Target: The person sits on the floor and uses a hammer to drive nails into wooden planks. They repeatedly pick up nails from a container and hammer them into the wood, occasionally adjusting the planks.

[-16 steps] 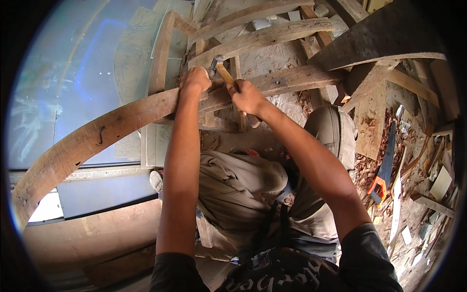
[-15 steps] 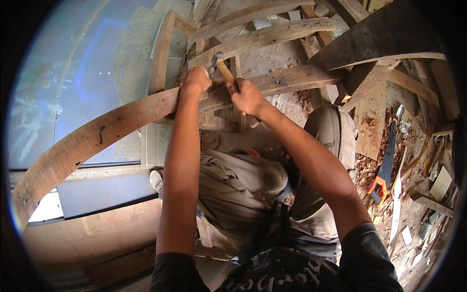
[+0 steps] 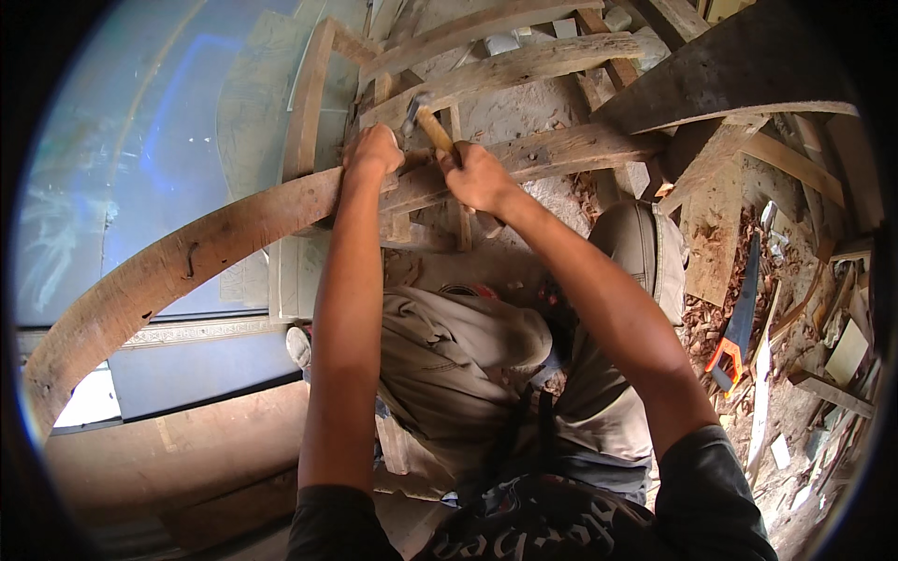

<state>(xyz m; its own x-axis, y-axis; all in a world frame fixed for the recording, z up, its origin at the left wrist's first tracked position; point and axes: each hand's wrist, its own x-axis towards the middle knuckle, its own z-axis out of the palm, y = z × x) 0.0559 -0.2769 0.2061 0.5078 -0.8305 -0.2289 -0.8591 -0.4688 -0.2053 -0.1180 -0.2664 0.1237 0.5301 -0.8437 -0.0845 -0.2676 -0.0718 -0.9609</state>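
Wooden hammer (image 3: 428, 126) gripped in right hand (image 3: 479, 176), left hand (image 3: 372, 152) on curved plank (image 3: 187, 262)

No pkgs, labels, signs or screens in view. Only timber, a saw and wood scraps around the worker.

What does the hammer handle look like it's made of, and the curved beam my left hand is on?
The hammer handle, gripped by the right hand, looks like pale, smooth bare wood; its head seems dark metal. The curved beam under the left hand looks like rough, unfinished brown timber, with visible grain and worn, stained edges.
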